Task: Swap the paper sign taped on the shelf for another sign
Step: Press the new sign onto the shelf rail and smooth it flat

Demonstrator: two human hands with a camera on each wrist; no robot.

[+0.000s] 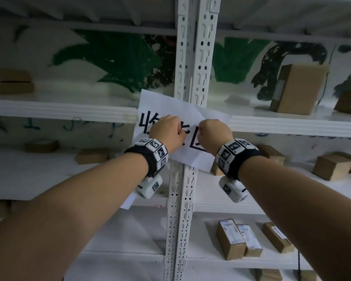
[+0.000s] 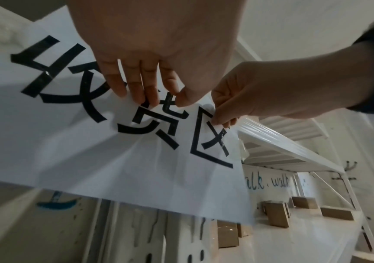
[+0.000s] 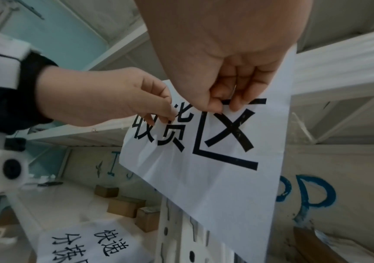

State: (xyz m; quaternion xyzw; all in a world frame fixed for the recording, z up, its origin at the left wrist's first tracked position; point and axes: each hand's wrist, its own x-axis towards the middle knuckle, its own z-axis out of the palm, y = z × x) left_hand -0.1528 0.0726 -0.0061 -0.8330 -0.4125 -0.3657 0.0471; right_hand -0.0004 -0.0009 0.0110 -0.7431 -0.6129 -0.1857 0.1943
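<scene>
Left hand and right hand each pinch the paper sign at the shelf; uneven pulling against any remaining tape risks tearing the creased sheet.

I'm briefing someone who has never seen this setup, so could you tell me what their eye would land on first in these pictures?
First, the white paper sign with big black characters, held tilted in front of the white shelf uprights at the picture's centre. The left hand and right hand pinch it side by side near its middle. Behind, green and black painted shapes cover the wall, and a second printed sign lies on a lower shelf.
</scene>
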